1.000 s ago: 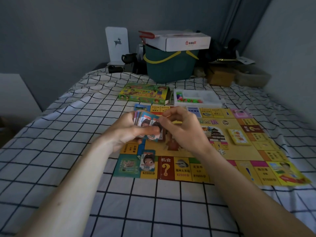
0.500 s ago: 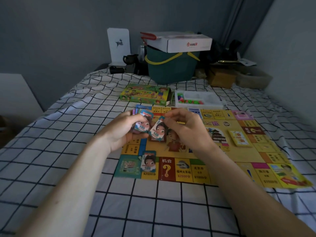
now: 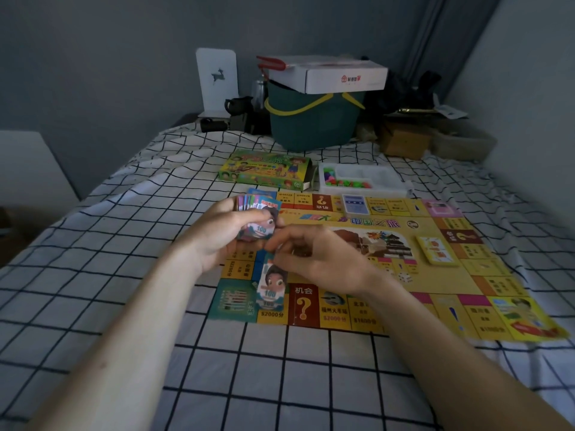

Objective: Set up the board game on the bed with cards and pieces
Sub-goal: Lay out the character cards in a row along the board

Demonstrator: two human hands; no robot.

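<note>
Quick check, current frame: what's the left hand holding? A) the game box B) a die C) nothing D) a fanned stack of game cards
D: the left hand grips a fanned stack of game cards above the board, while the right hand pinches a single card lower down.

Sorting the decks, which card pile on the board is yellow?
The yellow card pile at the board's right side; the other pile, at the far edge, is blue.

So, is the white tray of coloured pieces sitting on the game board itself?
No, the white tray lies on the checked sheet beyond the far edge of the game board.
</note>
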